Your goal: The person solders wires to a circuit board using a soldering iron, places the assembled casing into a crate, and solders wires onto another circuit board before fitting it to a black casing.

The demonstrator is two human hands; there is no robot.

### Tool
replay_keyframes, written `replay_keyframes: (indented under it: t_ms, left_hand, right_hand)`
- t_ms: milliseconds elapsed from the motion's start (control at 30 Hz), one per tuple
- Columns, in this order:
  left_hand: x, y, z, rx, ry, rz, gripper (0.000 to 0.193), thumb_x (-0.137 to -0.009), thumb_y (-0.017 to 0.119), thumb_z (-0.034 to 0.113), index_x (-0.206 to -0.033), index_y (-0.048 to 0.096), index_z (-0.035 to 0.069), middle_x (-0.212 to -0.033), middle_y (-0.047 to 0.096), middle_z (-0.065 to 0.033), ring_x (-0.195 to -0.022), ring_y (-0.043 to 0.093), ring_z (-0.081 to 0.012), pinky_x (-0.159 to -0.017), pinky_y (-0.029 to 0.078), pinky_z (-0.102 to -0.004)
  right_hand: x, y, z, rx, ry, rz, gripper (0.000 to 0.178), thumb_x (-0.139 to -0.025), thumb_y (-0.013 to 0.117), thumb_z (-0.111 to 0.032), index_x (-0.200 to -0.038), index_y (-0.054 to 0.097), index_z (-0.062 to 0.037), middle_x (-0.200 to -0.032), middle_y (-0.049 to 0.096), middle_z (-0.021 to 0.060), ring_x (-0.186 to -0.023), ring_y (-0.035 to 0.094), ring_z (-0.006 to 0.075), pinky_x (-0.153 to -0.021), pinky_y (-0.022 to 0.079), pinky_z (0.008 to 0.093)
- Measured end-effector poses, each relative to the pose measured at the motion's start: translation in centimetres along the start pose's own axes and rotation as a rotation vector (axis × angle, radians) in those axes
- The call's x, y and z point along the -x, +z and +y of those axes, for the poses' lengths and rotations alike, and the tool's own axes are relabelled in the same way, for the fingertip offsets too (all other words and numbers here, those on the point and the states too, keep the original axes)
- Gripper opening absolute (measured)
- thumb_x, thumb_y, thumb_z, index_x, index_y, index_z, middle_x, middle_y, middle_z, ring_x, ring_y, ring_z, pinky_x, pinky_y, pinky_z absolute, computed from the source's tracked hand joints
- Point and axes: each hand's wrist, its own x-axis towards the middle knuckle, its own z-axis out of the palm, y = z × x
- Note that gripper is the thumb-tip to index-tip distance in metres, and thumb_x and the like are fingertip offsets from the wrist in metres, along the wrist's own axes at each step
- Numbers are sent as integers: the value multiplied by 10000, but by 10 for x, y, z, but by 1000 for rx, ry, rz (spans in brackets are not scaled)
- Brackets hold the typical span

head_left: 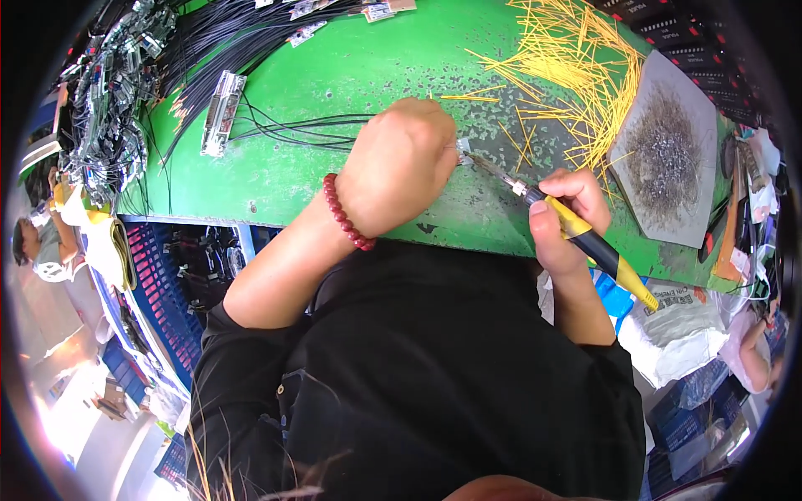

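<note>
My right hand (572,209) grips a yellow and black soldering iron (576,221), its metal tip pointing up and left. The tip meets or nearly meets a small silvery piece (464,151) beside my left hand (401,163). That left hand is curled, knuckles up, with its fingertips hidden beneath it. Several thin black wires (301,127) run into it from the left. At their other end lies a clear and silver strip-shaped part (221,114) on the green tabletop (351,67).
A heap of thin yellow pieces, wires or tubes (576,63), lies at the far right. Next to it sits a grey board (668,159) with a dark speckled patch. Bundled black wires (225,42) and piled silvery parts (117,92) fill the far left. Another person (42,242) is at the left.
</note>
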Motion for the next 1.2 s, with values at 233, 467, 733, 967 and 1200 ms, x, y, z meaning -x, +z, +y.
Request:
replay_keyframes:
  t_ms: [233, 467, 733, 967, 1200]
  left_hand:
    - [4, 4, 1, 0, -16, 16, 61, -743, 630, 19, -725, 577, -6, -753, 594, -144, -763, 579, -345, -703, 475, -417]
    - [2, 3, -1, -7, -17, 21, 49, -745, 632, 24, -731, 595, -4, -758, 607, -143, -772, 589, -339, -712, 481, -412]
    - [-2, -2, 3, 3, -31, 21, 46, -746, 635, 29, -727, 605, 1, -758, 620, -142, -759, 598, -336, -706, 486, -407]
    - [5, 0, 0, 18, 9, 15, 88, -727, 676, 56, -738, 599, 15, -758, 610, -148, -747, 599, -343, -674, 487, -408]
    - [-21, -47, 16, 194, -23, -168, 99, -780, 669, 114, -812, 684, 22, -789, 662, -138, -711, 649, -284, -654, 519, -383]
  right_hand:
    - [2, 2, -4, 45, 0, -30, 177, -740, 680, -37, -850, 544, -4, -730, 557, 57, -568, 456, 75, -509, 365, 226]
    - [6, 0, -3, -40, -32, 62, 216, -814, 669, -82, -952, 520, -9, -826, 537, 62, -652, 442, 75, -575, 351, 219]
    - [-7, 2, -19, -96, 115, 94, 409, -885, 669, -158, -1209, 480, 5, -813, 591, 66, -682, 586, 109, -631, 478, 233]
    - [-20, -7, -10, 236, -47, -20, 273, -800, 722, -1, -1057, 656, -66, -727, 664, 64, -621, 638, 108, -579, 508, 239]
    - [-10, -10, -5, -51, -47, 88, 240, -937, 562, -74, -1168, 563, -7, -762, 682, 104, -577, 601, 91, -496, 478, 227]
